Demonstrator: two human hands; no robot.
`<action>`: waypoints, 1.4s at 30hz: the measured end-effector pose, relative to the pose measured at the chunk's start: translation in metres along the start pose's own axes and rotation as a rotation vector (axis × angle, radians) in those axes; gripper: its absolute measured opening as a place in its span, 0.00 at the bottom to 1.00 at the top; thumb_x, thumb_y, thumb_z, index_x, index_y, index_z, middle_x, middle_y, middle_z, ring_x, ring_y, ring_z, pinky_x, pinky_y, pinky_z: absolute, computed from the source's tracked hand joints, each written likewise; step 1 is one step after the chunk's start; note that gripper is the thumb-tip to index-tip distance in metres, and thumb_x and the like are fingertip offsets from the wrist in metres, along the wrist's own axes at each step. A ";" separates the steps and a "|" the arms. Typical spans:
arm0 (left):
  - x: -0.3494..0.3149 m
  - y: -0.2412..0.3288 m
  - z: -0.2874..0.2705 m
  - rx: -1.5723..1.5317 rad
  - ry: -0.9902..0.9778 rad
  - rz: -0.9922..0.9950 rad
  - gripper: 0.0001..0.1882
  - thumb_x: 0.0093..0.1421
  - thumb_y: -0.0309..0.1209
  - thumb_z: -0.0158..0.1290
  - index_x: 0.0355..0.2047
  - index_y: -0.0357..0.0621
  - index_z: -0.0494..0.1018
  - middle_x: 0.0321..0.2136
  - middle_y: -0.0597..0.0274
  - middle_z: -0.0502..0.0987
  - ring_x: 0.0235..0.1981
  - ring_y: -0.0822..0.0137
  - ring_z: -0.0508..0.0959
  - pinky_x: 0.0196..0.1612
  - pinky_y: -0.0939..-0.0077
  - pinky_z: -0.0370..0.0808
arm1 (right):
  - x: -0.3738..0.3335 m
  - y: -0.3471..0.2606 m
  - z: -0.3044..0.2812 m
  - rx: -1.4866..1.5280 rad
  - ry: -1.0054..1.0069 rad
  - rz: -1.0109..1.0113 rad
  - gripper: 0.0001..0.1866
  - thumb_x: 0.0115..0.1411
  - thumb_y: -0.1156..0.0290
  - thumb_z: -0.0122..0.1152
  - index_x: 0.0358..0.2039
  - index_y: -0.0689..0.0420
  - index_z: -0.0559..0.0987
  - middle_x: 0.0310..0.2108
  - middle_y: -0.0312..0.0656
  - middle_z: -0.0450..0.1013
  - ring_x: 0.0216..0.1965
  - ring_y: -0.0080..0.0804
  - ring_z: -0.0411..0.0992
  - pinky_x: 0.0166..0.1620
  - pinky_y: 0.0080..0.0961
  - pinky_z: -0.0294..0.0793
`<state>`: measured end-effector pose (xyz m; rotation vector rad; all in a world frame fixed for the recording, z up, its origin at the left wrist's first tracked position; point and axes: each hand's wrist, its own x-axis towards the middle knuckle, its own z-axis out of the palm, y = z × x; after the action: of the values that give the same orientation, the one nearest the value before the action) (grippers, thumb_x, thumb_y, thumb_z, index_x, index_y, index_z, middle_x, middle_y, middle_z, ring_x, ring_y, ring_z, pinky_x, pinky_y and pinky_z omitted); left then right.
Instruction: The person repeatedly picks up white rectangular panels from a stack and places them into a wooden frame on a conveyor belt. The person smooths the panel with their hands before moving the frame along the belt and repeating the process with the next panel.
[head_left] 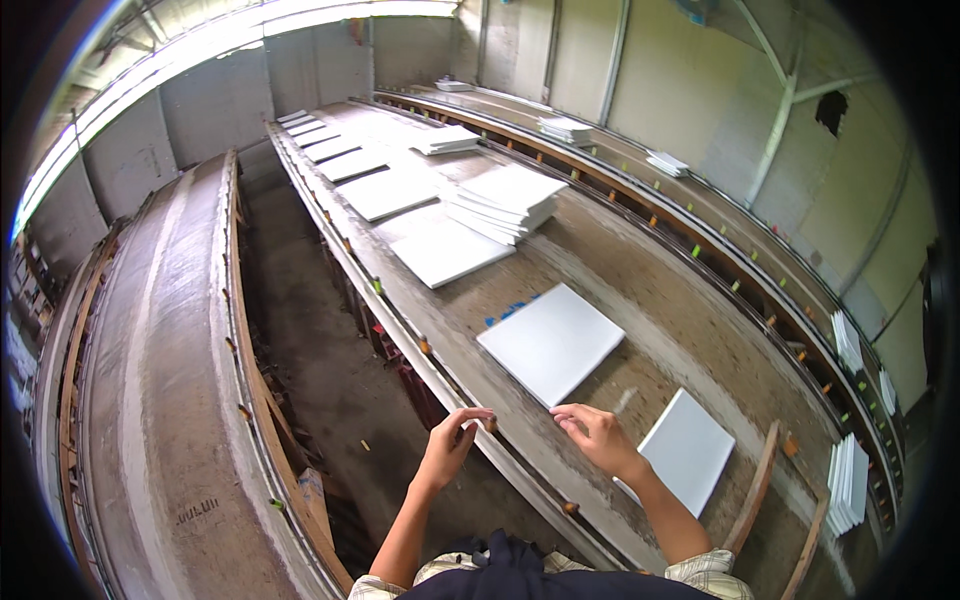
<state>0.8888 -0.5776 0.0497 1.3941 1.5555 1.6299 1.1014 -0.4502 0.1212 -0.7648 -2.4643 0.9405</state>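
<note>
A flat white panel (552,345) lies on the long brown table in front of me. My right hand (600,440) is just off its near corner, fingers bent and a little apart, holding nothing that I can see; whether a fingertip touches the corner I cannot tell. Over the table's left edge rail hovers my left hand (449,450), with curved fingers, the thumb apart and nothing in it. Partly behind my right forearm lies another white panel (690,450). Farther along the table, a stack of white panels (505,198) overlaps a single panel (440,248).
Several white panels (388,192) line the table's far left side. A wooden frame (757,485) lies at the near right. The left edge rail (425,345) carries small orange and green pegs. A floor aisle (300,290) separates this from another long table (165,370). Panel stacks (847,485) stand at right.
</note>
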 end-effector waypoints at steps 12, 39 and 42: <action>0.141 -0.027 -0.063 0.005 0.101 -0.004 0.14 0.64 0.28 0.41 0.50 0.42 0.64 0.25 0.62 0.74 0.23 0.77 0.69 0.29 0.83 0.68 | 0.153 0.094 0.047 0.372 0.060 0.124 0.10 0.59 0.75 0.48 0.40 0.60 0.76 0.30 0.44 0.77 0.30 0.26 0.77 0.35 0.20 0.74; 0.603 -0.260 -0.151 0.389 -0.060 0.224 0.21 0.61 0.37 0.44 0.51 0.37 0.66 0.46 0.47 0.71 0.50 0.50 0.67 0.54 0.63 0.60 | 0.549 0.179 0.058 0.015 0.982 0.416 0.23 0.51 0.68 0.59 0.47 0.60 0.65 0.46 0.55 0.67 0.50 0.48 0.65 0.51 0.39 0.63; 0.598 -0.232 -0.124 0.259 -0.062 0.133 0.19 0.61 0.38 0.46 0.46 0.37 0.70 0.40 0.50 0.74 0.46 0.53 0.69 0.54 0.64 0.60 | 0.535 0.214 0.037 -0.029 1.082 0.523 0.25 0.51 0.65 0.60 0.48 0.56 0.64 0.49 0.55 0.62 0.53 0.50 0.60 0.53 0.41 0.59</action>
<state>0.4963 -0.0557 0.0538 1.6989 1.7171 1.4823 0.7422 -0.0066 0.0322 -1.4734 -1.3481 0.4178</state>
